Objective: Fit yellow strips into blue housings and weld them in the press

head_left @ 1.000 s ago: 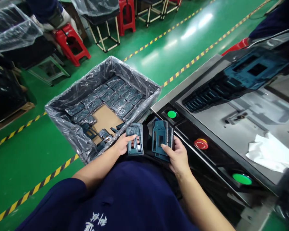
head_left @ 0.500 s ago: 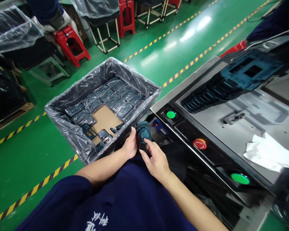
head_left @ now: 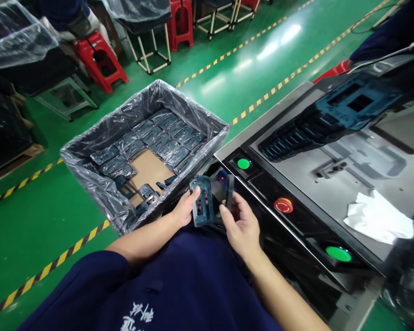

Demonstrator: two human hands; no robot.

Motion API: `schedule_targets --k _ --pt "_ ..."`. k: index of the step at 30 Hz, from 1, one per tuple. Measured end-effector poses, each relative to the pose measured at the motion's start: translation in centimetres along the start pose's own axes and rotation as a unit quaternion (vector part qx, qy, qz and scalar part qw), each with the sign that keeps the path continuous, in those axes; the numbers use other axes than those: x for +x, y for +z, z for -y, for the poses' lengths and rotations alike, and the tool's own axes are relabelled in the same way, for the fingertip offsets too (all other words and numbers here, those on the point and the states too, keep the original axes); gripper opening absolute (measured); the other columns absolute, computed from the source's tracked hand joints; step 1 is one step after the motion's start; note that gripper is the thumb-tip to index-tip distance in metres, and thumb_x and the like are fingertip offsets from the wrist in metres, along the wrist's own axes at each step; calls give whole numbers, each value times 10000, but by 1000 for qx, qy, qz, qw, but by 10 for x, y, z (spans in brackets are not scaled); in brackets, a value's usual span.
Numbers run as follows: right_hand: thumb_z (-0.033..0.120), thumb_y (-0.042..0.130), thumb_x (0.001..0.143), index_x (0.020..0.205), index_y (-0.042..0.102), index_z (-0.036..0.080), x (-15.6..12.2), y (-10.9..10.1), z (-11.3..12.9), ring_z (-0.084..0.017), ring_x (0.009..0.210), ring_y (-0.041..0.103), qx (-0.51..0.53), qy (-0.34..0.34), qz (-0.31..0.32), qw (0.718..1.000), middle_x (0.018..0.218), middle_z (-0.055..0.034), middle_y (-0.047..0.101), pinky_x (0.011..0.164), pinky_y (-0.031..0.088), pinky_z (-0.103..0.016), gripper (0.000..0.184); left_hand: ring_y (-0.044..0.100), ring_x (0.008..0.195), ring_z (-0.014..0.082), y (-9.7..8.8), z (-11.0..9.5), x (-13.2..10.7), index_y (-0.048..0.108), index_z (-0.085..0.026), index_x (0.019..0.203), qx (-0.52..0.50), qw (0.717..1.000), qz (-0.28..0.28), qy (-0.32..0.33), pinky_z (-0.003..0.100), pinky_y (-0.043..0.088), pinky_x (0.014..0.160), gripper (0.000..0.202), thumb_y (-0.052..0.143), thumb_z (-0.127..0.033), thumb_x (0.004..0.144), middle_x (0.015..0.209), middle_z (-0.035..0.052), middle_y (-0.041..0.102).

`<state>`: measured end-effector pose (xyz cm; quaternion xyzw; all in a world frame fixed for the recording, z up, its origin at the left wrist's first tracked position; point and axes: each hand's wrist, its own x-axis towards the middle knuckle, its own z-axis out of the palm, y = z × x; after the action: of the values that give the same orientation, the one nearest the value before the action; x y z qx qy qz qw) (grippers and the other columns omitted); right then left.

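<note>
The left hand point(head_left: 186, 207) pinched a teal slotted frame point(head_left: 209, 195) by its left edge, the thumb laid over its face and fingers showing through the slots, and the frame stood in front of the blue shirt point(head_left: 179, 280), just beside the near side of a plastic-lined bin point(head_left: 112, 119). The right hand point(head_left: 243, 227) pinched a thin dark piece point(head_left: 229, 191) between thumb and fingers, turned nearly edge-on, so its face could not be made out; the two parts were near each other but apart, and so were the hands. Inside the bin, teal pieces in clear wrapping point(head_left: 151, 134) lay in close rows around a bare patch of brown cardboard point(head_left: 152, 168), with a few loose parts point(head_left: 148, 193) along the side nearest the person. Behind the held parts a small red light point(head_left: 222, 178) glowed. To the right was a metal-topped bench point(head_left: 313, 193) whose black front panel point(head_left: 310, 227) carried a green button point(head_left: 243, 163) at either end and a red button point(head_left: 283, 205) between them. On the bench a row of teal and black housings point(head_left: 326, 110) lay overlapped, and a crumpled white cloth point(head_left: 379, 218) rested near the front edge. Beyond the bin, a co-worker point(head_left: 62, 11) in dark blue sat on a red stool point(head_left: 98, 53) on the green floor point(head_left: 203, 108), which was marked with black-and-yellow tape point(head_left: 260, 99)
</note>
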<state>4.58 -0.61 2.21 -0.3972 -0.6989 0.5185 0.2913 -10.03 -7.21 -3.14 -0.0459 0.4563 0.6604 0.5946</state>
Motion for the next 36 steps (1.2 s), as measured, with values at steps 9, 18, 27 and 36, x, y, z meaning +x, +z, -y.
schedule_targets --k 9,18,27,36 --pt "252 556 896 1281 606 194 -10 12 19 -253 1123 628 -133 -117 237 955 1271 -131 629 968 544 -428 393 671 1002 284 -5 1 -4 653 -145 1102 -4 991 134 30 380 504 899 688 895 -476 549 981 105 723" --pt "511 687 790 1143 635 194 17 0 -8 -210 922 647 116 169 19 979 990 -64 693 831 547 -389 477 697 959 364 -28 -9 -3 701 -88 936 -43 956 204 -208 492 494 900 424 722 -289 564 919 179 754" --pt "440 839 649 808 630 182 15 -3 -1 -130 638 548 192 180 -45 964 712 18 620 616 492 -277 368 706 968 327 -30 -7 -1 693 -65 1026 -47 945 219 -237 455 476 929 403 679 -298 698 952 187 753" --pt "419 774 725 1048 657 183 9 -5 23 -113 585 543 23 65 -35 997 777 -2 615 553 515 -266 417 713 779 243 -23 0 4 676 -116 960 -43 984 97 -140 384 536 816 442 783 -471 720 832 113 745"
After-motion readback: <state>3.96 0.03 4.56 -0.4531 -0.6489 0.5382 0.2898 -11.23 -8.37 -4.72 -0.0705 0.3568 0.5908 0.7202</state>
